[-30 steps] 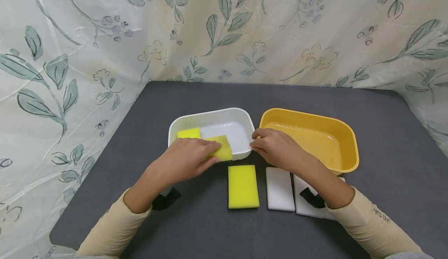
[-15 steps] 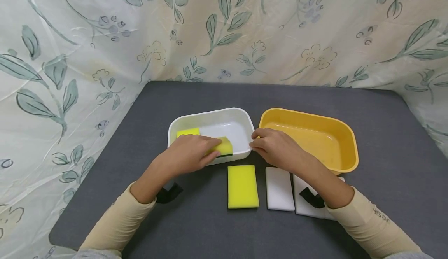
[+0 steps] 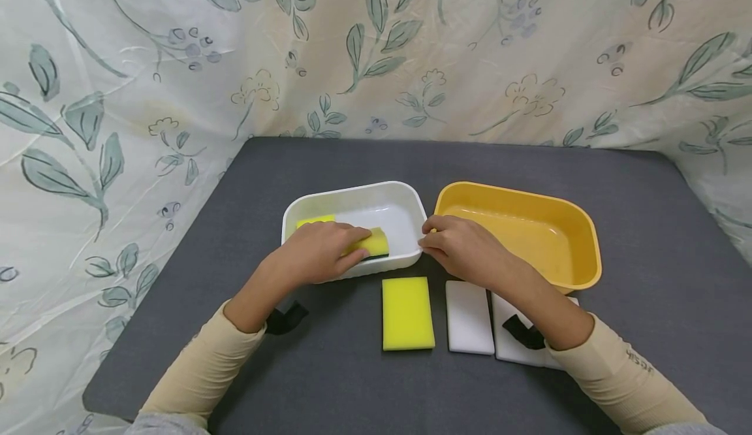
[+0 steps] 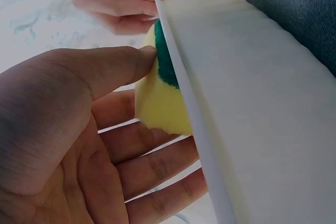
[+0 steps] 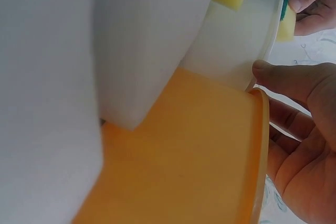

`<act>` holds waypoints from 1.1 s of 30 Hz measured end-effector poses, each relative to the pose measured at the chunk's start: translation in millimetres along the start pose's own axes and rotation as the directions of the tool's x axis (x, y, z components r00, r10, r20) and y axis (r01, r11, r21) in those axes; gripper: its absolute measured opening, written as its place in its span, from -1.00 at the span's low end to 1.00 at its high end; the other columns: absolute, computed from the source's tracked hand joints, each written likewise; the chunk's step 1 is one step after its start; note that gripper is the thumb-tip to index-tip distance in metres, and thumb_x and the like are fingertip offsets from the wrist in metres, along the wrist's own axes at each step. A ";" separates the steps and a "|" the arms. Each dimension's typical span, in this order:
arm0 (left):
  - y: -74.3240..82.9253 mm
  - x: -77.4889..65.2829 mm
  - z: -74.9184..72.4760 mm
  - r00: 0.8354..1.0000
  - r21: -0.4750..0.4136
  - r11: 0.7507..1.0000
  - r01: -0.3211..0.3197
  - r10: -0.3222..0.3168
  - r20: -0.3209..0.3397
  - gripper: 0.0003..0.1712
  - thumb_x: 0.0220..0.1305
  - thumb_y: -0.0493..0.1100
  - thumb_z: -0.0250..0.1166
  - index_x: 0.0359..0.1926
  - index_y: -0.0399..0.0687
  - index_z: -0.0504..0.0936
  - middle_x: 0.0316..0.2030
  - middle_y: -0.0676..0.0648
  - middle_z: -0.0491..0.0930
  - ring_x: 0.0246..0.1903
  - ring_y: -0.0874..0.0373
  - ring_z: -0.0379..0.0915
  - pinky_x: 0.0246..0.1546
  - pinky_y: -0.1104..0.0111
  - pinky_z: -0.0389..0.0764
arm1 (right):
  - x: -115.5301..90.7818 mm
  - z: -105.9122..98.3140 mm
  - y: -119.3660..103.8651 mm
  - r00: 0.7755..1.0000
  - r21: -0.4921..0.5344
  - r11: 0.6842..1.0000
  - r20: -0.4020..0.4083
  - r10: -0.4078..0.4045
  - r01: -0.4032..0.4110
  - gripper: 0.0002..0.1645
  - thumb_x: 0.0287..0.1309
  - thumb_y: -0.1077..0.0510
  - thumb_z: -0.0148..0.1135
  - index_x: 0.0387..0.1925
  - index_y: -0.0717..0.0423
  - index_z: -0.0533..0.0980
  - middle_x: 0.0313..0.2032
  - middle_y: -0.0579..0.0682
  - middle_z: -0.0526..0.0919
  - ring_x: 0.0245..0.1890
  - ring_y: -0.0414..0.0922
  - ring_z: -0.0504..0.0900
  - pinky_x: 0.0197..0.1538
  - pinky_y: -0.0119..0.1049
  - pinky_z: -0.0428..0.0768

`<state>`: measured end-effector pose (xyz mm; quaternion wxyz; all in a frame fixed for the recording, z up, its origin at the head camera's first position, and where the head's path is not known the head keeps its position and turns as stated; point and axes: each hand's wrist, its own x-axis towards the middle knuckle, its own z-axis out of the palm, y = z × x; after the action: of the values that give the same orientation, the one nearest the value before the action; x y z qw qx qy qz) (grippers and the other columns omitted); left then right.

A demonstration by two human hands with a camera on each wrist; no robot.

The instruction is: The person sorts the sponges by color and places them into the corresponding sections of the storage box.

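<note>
My left hand point(image 3: 320, 252) pinches a yellow sponge point(image 3: 377, 241) with a green scouring side point(image 4: 167, 56), low over the near rim of the white tub point(image 3: 399, 209). In the left wrist view, the thumb lies on the green side and the fingers are behind the yellow foam. Part of another yellow sponge point(image 3: 315, 220) shows inside the tub's left end. My right hand point(image 3: 470, 249) grips the white tub's right rim beside the yellow tub point(image 3: 578, 226); in the right wrist view its thumb point(image 5: 265, 69) touches the white rim. Some right fingers are hidden behind the yellow rim.
On the dark tabletop point(image 3: 346, 370), nearer the person, lies a yellow sponge point(image 3: 408, 314). To its right are a white sponge-like block point(image 3: 470, 317) and another white block point(image 3: 511, 347), partly under the right forearm. A leaf-patterned cloth point(image 3: 376, 49) stands behind the table.
My left hand has shifted slightly forward and lowered the sponge into the white tub, behind its near rim. The right hand keeps its place.
</note>
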<state>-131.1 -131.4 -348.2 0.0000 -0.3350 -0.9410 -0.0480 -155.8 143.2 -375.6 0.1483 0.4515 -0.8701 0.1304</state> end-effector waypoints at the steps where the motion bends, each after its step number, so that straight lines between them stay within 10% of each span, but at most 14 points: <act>1: -0.1 0.2 -0.4 1.000 -0.002 1.000 0.003 -0.003 0.005 -0.59 0.44 0.00 0.23 0.17 -0.10 0.62 -0.07 -0.03 0.68 -0.32 0.14 0.51 -0.34 0.26 0.55 | -0.1 -0.2 0.0 1.000 0.000 1.000 0.000 -0.001 0.001 -0.81 0.00 0.33 0.53 -0.27 0.17 0.76 -0.23 0.08 0.70 -0.32 -0.05 0.65 -0.24 -0.28 0.68; 33: -20.7 11.1 11.4 0.999 0.071 0.997 0.029 -0.031 0.021 -0.53 0.25 0.05 0.43 0.08 -0.10 0.66 -0.15 -0.07 0.62 -0.28 0.10 0.48 -0.33 0.26 0.55 | -0.3 0.1 -0.1 1.000 0.020 1.000 -0.007 0.007 -0.007 -0.79 -0.02 0.34 0.55 -0.26 0.19 0.76 -0.23 0.09 0.70 -0.32 -0.04 0.65 -0.24 -0.28 0.68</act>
<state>-152.4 -139.3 -361.0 0.0008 -0.3212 -0.9469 -0.0109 -155.5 143.3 -375.7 0.1461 0.4494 -0.8699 0.1411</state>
